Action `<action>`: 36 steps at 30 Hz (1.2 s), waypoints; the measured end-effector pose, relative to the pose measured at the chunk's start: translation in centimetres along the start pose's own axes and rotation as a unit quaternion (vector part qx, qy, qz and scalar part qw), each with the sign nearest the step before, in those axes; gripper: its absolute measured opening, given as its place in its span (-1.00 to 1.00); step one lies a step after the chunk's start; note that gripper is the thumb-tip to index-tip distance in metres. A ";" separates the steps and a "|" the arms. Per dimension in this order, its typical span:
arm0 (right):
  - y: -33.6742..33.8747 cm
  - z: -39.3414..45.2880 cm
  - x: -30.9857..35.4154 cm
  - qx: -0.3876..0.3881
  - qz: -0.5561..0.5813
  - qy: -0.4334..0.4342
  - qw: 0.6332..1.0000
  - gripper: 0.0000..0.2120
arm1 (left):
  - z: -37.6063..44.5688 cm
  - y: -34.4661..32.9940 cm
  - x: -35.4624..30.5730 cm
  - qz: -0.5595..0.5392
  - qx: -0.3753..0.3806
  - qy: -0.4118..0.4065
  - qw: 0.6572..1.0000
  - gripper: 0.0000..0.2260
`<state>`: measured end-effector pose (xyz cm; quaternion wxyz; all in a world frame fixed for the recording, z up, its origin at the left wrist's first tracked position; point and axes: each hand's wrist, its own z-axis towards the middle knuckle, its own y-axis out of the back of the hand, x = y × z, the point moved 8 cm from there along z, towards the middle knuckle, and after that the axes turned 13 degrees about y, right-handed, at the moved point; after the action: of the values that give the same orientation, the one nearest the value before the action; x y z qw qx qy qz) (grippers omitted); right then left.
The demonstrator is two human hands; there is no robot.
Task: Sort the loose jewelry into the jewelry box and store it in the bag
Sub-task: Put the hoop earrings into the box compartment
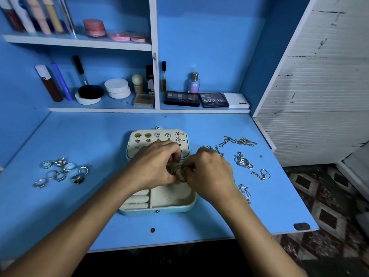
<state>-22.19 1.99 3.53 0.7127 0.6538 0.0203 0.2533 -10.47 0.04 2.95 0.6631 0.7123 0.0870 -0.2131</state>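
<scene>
An open pale jewelry box (171,202) lies in the middle of the blue desk. Several earrings (157,135) are pinned in its raised lid. My left hand (155,166) and my right hand (209,172) meet over the box, and both pinch a small gold piece (178,169) between their fingertips. Most of that piece is hidden by my fingers. Several silver rings (61,171) lie loose on the left of the desk. Gold and silver chains (242,160) are spread on the right.
Shelves at the back hold makeup palettes (196,99), a perfume bottle (194,82), jars and tubes. The desk's right edge (295,188) drops off to a patterned floor. A white slatted panel (319,96) stands to the right.
</scene>
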 end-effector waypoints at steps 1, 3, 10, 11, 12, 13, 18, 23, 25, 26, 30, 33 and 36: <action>0.1 -0.1 -0.1 0.002 0.008 0.000 1.000 -0.79 | 0.0 -0.1 0.0 0.004 0.001 0.000 1.000 -0.62; 0.2 -0.2 -0.2 0.005 0.020 0.001 1.000 -0.79 | 0.0 -0.1 -0.1 0.014 0.002 -0.004 1.000 -0.63; -0.5 -0.2 -0.6 -0.004 0.044 0.009 0.999 -0.79 | 0.1 -0.2 0.0 0.018 0.022 -0.005 1.000 -0.63; -0.6 -0.2 -0.8 -0.009 0.050 0.008 0.999 -0.80 | 0.0 -0.2 0.0 0.018 0.023 -0.006 1.000 -0.63; -0.6 -0.2 -0.9 -0.014 0.058 0.008 0.998 -0.80 | 0.0 -0.2 0.0 0.019 0.024 -0.007 1.000 -0.64; -0.7 -0.2 -1.0 -0.021 0.069 0.009 0.997 -0.81 | 0.0 -0.2 0.0 0.019 0.025 -0.008 0.999 -0.64; 0.5 -0.2 -2.1 -0.092 0.104 0.014 0.990 -0.88 | 0.3 0.2 -0.1 0.000 0.015 -0.009 1.000 -0.72; 2.0 -0.2 -4.7 -0.142 0.107 -0.018 0.984 -0.89 | 1.4 0.7 -0.6 -0.052 -0.004 -0.017 0.999 -0.84; 2.8 -0.4 -6.0 -0.159 0.107 -0.041 0.981 -0.89 | 2.1 0.8 -1.1 -0.065 -0.013 -0.021 0.998 -0.86; 3.2 -0.5 -6.7 -0.168 0.109 -0.052 0.978 -0.90 | 2.4 0.8 -1.4 -0.068 -0.015 -0.021 0.997 -0.87; 4.5 -1.1 -9.6 -0.187 0.108 -0.098 0.971 -0.90 | 3.6 0.5 -3.1 -0.060 -0.002 -0.031 0.998 -0.92; 5.2 -1.4 -11.8 -0.194 0.094 -0.124 0.969 -0.91 | 4.4 -0.2 -4.3 -0.040 0.011 -0.044 0.998 -0.91; 5.6 -2.2 -13.8 -0.193 0.084 -0.160 0.964 -0.90 | 5.2 -1.2 -5.4 -0.021 0.030 -0.055 0.998 -0.91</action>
<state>-36.88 -1.24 4.33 0.7957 0.5351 -0.1980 0.2032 -16.75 -4.09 3.97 0.6403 0.7173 0.0588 -0.2684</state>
